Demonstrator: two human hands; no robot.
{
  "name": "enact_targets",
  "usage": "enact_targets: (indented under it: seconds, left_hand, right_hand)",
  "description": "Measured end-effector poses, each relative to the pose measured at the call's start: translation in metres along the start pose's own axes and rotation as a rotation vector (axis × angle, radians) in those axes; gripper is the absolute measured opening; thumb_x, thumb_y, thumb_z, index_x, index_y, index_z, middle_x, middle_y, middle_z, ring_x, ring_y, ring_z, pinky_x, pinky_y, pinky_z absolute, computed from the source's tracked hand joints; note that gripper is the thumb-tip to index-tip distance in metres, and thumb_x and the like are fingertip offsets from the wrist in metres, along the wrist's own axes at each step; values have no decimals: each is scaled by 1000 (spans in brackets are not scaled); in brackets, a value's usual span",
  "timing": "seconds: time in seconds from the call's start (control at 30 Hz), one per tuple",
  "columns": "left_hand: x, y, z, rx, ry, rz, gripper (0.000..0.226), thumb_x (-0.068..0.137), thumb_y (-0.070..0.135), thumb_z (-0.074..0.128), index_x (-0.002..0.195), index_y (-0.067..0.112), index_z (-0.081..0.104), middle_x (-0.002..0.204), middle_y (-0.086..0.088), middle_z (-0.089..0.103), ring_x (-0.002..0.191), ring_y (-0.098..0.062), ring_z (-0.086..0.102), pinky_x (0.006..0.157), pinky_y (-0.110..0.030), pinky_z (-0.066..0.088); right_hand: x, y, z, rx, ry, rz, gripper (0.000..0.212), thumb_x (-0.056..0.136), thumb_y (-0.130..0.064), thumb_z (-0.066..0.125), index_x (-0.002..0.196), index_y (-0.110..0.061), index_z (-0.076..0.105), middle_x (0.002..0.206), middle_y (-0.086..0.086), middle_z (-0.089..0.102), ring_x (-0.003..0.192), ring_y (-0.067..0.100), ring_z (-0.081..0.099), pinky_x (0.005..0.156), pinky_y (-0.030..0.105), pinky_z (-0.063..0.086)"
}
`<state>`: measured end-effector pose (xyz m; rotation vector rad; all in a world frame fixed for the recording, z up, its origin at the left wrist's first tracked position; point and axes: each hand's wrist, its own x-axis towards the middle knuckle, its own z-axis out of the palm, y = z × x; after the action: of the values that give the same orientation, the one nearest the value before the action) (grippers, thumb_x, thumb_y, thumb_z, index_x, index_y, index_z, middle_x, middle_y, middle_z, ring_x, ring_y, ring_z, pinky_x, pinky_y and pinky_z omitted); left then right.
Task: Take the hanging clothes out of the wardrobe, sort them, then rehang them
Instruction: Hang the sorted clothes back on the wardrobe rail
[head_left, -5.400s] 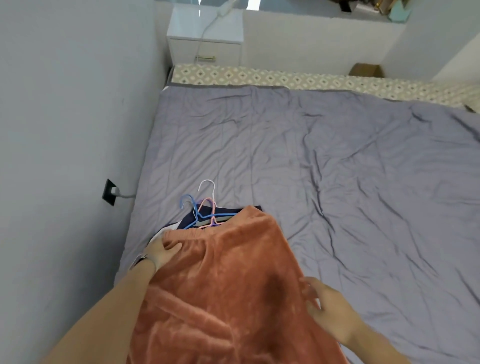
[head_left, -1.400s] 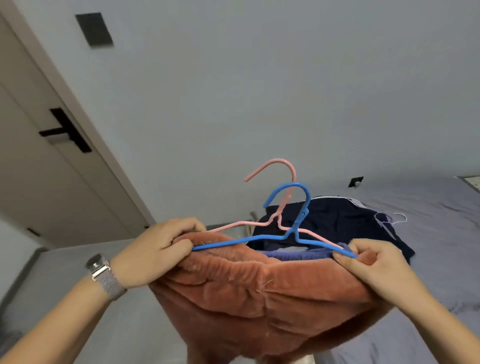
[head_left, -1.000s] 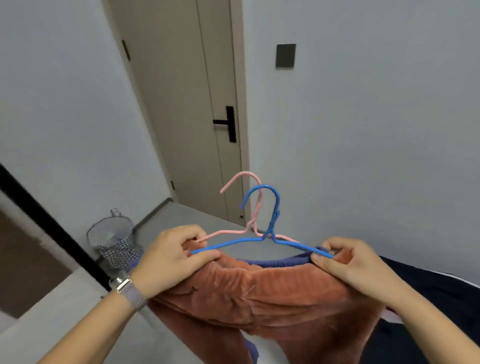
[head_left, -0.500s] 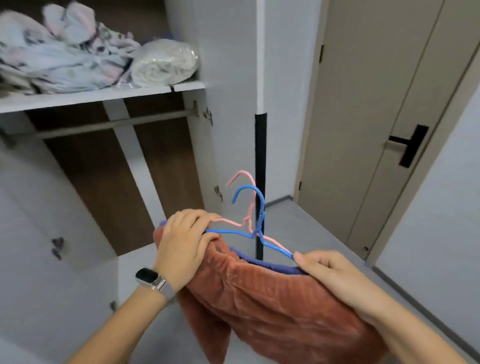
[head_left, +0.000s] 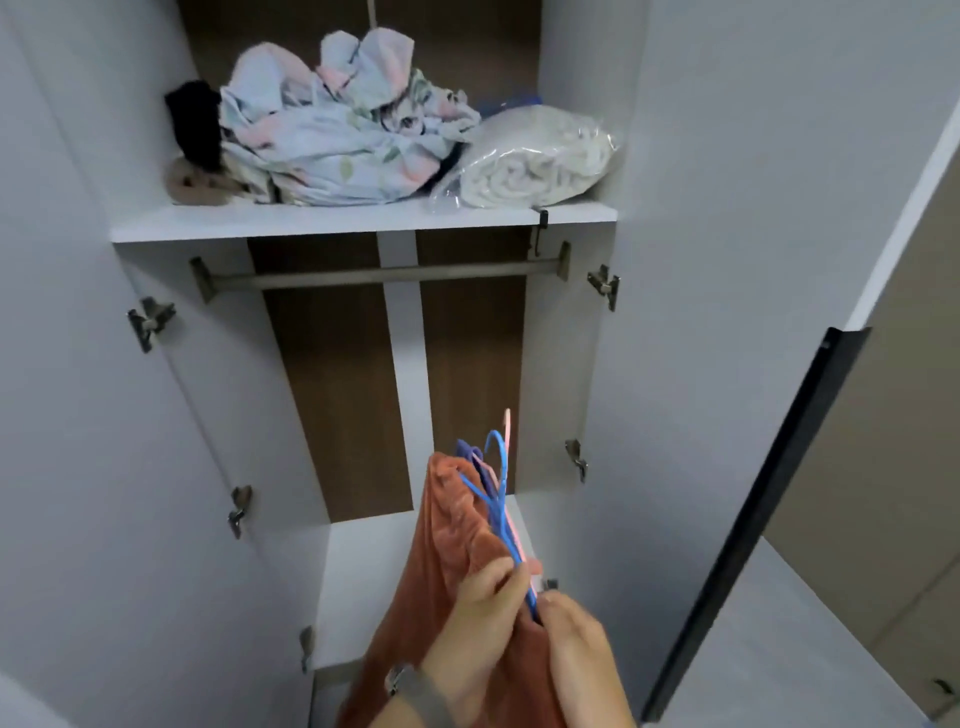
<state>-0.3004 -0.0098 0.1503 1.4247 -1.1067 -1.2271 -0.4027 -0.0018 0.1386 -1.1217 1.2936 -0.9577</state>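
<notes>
I face the open wardrobe with its bare hanging rail (head_left: 384, 274). A rust-orange fleece garment (head_left: 447, 525) hangs from a blue hanger (head_left: 497, 470), with a pink hanger (head_left: 508, 431) and a purple garment edge (head_left: 470, 452) bunched beside it. My left hand (head_left: 485, 608), a watch on its wrist, grips the orange cloth and the blue hanger's near end. My right hand (head_left: 576, 649) pinches the same hanger end from the right. The hanger hooks point up, well below the rail.
The upper shelf (head_left: 363, 221) carries a crumpled floral bundle (head_left: 343, 130), a bagged white blanket (head_left: 540, 156) and dark items at the left. Both wardrobe doors stand open; the right door's black edge (head_left: 753, 519) is close to my right arm. A room door lies beyond.
I have turned from the bed past the room door to face the wardrobe. The hangers swung end-on toward the opening, and my hands came together at the near end.
</notes>
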Motion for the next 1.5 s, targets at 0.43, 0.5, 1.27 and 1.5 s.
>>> enact_targets:
  seconds: [0.43,0.5,1.27,1.5]
  left_hand:
    - [221,50,-47,-85,231,23,28,93,16,54,69,4,62,66,-9,60,67,-19,55,66,-35,46]
    - [248,56,-60,-151,185,-36,29,94,17,53,68,7,62,62,-4,59,63,-17,55,61,-29,45]
    - [436,106,-62,-119,-36,11,32,97,22,47,68,15,57,71,-5,51,64,-14,47,64,-23,43]
    - [457,97,-52,-220,-49,-48,24,94,21,53,73,15,61,62,3,52,55,-5,48,55,-18,42]
  right_hand:
    - [212,-86,46,85,-88,55,28,98,-14,44,86,-6,68,74,8,69,52,-3,62,47,9,43]
    - [242,-99,52,97,-73,69,28,98,-15,46,86,-3,68,63,5,70,51,2,63,47,11,44]
    - [558,-161,-31,-991,148,43,30,97,-17,39,122,-1,48,127,23,54,115,37,53,93,38,43]
    - [504,-148,-16,-994,241,-153,54,91,-41,55,134,-20,32,132,9,34,124,30,34,99,42,37]
